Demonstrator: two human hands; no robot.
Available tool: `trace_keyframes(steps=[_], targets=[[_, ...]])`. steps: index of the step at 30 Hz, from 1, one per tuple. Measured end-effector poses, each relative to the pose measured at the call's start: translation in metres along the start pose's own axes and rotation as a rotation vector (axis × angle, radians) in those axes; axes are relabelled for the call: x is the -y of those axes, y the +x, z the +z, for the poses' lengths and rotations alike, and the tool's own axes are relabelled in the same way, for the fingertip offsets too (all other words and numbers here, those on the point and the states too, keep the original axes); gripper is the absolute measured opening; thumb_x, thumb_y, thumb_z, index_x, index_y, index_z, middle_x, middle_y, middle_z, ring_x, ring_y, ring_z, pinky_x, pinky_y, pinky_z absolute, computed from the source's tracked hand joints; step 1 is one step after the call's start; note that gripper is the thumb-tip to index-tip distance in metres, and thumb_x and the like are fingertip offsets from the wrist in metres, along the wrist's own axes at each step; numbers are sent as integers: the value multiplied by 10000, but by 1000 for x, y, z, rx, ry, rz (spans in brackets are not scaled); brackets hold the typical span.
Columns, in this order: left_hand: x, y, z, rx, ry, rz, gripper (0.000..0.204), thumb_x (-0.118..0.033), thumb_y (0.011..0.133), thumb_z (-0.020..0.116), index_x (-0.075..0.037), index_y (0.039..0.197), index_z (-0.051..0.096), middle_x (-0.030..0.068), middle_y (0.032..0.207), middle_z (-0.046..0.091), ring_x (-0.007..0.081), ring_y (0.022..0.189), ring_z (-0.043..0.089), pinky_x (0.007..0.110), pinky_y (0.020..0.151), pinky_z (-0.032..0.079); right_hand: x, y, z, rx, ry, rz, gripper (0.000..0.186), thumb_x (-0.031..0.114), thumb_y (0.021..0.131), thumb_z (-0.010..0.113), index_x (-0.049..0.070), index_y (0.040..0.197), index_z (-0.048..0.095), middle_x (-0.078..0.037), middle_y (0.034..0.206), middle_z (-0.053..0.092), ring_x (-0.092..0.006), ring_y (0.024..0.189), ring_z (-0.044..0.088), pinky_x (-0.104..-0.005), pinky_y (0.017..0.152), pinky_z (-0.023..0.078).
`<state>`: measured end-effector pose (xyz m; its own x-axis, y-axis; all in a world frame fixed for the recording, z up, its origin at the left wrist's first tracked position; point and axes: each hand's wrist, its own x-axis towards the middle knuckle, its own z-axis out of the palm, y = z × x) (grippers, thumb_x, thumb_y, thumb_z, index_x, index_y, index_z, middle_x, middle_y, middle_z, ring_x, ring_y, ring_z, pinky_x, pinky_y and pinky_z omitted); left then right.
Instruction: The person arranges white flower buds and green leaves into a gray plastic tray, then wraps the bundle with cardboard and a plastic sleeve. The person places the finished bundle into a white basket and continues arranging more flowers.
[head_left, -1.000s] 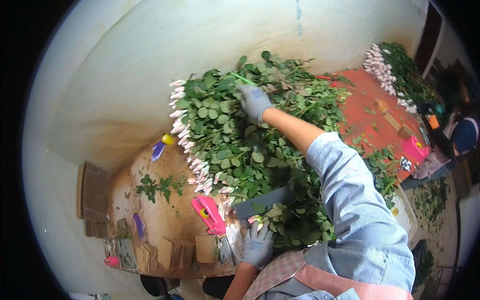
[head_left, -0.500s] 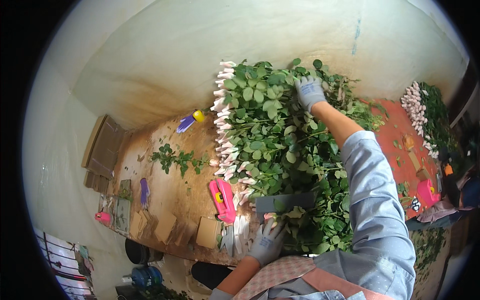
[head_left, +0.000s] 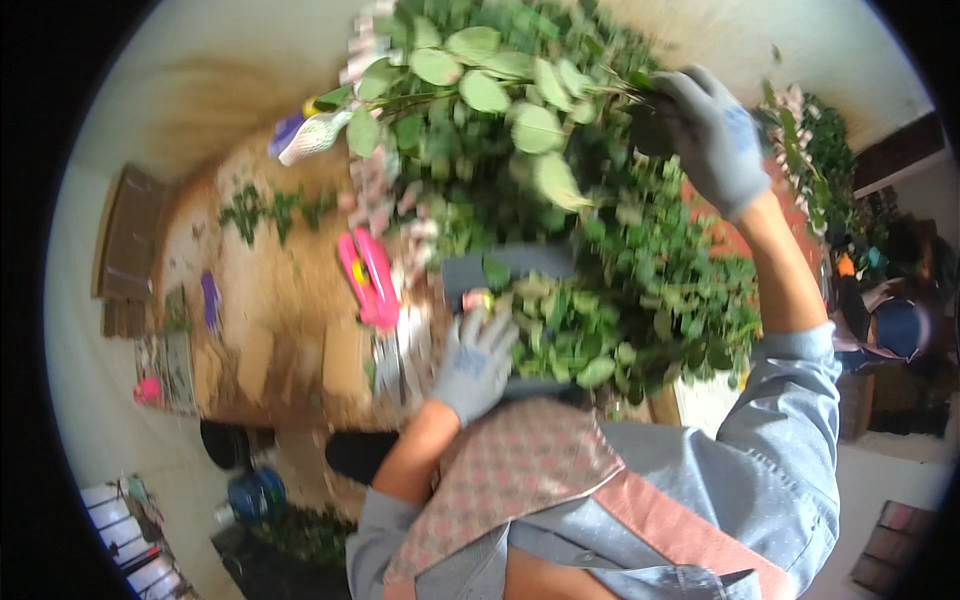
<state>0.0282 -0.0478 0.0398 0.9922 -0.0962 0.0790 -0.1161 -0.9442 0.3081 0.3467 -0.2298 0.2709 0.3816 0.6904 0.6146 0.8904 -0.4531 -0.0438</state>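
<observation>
In the head view, I have the right hand (head_left: 715,145) raised at the upper right, elbow bent and forearm running up from the blue sleeve (head_left: 790,385). Its gloved fingers curl shut around a leafy rose stem (head_left: 538,128), gripping the right-hand end. The stem stretches leftward above the heap of cut roses (head_left: 670,280), its bud in a white net sleeve (head_left: 315,138) near the purple-and-yellow object (head_left: 286,134).

My left hand (head_left: 475,365) lies low near the middle, forearm angled up from the lower edge, back of the glove toward me, fingers pointing up and slightly spread. Their tips come to a pinkish rose bud (head_left: 477,299) beside the dark grey plate (head_left: 510,264); I cannot tell whether they grip it. A pink tape dispenser (head_left: 368,280) lies left of that hand on the worn table (head_left: 285,270).
</observation>
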Motion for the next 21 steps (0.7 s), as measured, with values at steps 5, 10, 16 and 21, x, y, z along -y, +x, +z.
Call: trace_keyframes(steps=[5,10,16,21], targets=[[23,-41,-35,-234,-152,-112,403,-151,940,636,-45,1328,664,172,1434,588,400,1356,493,541,1134,381,25,-133,-37,401,243,227,193,-6,910,661,42,1097,667,-157,986,625,-369,932,647,-431,786,520],[59,-92,-45,-290,-362,-403,272,-118,932,659,-2,1169,723,177,1117,699,367,1087,623,474,976,490,14,-215,-24,631,407,369,172,-46,887,654,21,1044,650,-134,928,587,-321,836,615,-390,738,503],[49,-97,-55,-331,-417,-430,269,-138,949,663,-20,1182,725,173,1061,704,377,1007,647,459,919,508,5,-247,-4,805,506,397,132,-13,878,673,13,1004,642,-175,950,606,-394,881,611,-430,772,499],[25,-77,-48,-332,-419,-322,320,-145,915,717,-26,1213,715,162,1057,694,351,988,639,433,909,502,-4,-265,7,924,414,437,144,70,890,677,28,1026,700,-184,1022,652,-408,1003,639,-454,858,521]])
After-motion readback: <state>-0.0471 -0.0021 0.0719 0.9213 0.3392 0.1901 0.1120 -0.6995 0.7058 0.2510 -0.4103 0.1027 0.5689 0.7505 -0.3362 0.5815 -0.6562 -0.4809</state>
